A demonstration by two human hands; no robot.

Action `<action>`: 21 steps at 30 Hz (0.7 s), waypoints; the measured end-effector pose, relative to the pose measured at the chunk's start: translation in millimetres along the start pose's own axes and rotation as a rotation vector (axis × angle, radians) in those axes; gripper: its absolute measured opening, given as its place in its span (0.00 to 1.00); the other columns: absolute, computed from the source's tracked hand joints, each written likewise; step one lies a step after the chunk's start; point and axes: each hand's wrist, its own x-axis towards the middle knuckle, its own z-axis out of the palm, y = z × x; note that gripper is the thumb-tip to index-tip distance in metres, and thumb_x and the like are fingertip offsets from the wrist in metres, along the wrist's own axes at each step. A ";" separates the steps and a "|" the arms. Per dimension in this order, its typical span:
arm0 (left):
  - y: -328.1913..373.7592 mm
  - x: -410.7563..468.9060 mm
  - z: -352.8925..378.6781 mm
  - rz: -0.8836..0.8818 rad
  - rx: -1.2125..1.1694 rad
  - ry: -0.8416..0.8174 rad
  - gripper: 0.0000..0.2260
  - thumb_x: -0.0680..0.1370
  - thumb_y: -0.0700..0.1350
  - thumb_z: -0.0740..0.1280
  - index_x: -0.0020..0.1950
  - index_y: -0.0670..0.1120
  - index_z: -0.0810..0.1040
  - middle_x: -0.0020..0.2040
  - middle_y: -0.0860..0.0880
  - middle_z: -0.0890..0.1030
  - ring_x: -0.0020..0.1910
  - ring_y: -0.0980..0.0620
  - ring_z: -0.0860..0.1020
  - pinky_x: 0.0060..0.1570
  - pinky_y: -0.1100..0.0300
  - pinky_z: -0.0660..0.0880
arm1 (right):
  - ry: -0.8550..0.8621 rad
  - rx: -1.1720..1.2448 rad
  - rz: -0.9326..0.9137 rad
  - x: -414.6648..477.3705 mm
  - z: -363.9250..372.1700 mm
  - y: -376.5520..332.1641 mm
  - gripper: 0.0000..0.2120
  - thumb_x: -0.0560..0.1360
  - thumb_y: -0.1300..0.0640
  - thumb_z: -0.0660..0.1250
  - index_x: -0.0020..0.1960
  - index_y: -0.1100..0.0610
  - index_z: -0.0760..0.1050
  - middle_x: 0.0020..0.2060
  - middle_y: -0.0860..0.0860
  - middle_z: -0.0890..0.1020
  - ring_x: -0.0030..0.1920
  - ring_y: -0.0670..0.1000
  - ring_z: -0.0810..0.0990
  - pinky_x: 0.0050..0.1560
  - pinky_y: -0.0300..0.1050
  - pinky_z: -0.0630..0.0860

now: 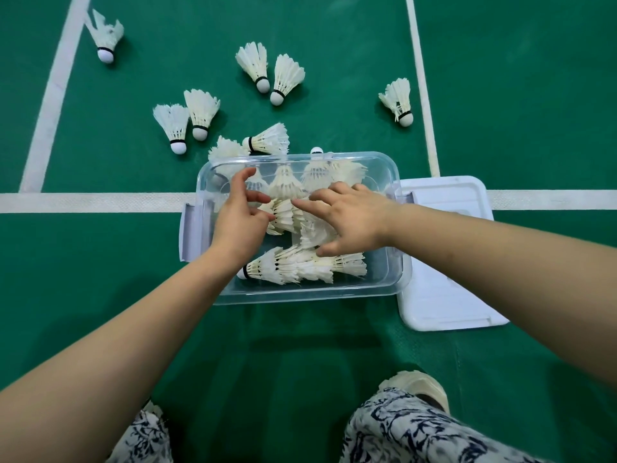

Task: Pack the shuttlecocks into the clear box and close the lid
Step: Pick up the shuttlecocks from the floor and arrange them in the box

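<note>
Green court floor point(517, 95) bearing a clear rectangular plastic box point(300, 297). Its flat white plastic lid point(444, 262) lies off, just right of the box. Likely fault: contents heaped above the rim would stop the lid seating, and hard pressing may crush feathers. Inside the box, the left hand point(240, 218) is loosely spread and the right hand point(354, 222) is splayed flat on packed white feather shuttlecocks point(300, 267), gripping nothing. Loose shuttlecocks point(200, 111) lie beyond the box.

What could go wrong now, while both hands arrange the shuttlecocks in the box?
1. The right hand lies spread on the packed shuttlecocks in the clear box; hard pressure may bend their feathers.
2. Several loose shuttlecocks lie on the floor; if the pile rises above the rim, the lid beside the box may not close.
</note>
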 end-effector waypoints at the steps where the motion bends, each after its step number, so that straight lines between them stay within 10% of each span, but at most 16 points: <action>1: 0.9 0.3 -0.7 0.010 -0.011 0.011 0.25 0.75 0.32 0.58 0.69 0.53 0.61 0.47 0.53 0.75 0.43 0.52 0.79 0.41 0.61 0.73 | 0.030 0.015 -0.009 -2.2 -2.5 -1.8 0.39 0.71 0.37 0.59 0.75 0.44 0.43 0.70 0.52 0.63 0.68 0.55 0.61 0.66 0.55 0.63; 8: 12.3 3.2 -10.3 0.059 -0.075 0.057 0.20 0.72 0.32 0.57 0.58 0.53 0.68 0.43 0.54 0.76 0.48 0.43 0.79 0.50 0.50 0.75 | 0.333 0.084 -0.003 -11.3 -31.1 -13.9 0.16 0.76 0.53 0.58 0.63 0.53 0.71 0.58 0.52 0.76 0.60 0.55 0.73 0.58 0.49 0.68; 21: 54.2 17.5 -32.7 0.374 0.179 0.149 0.14 0.74 0.34 0.59 0.53 0.44 0.80 0.51 0.47 0.80 0.51 0.51 0.76 0.49 0.66 0.66 | 0.562 0.115 0.005 10.0 -84.2 -25.1 0.13 0.76 0.55 0.58 0.57 0.56 0.75 0.51 0.54 0.81 0.53 0.57 0.78 0.51 0.50 0.73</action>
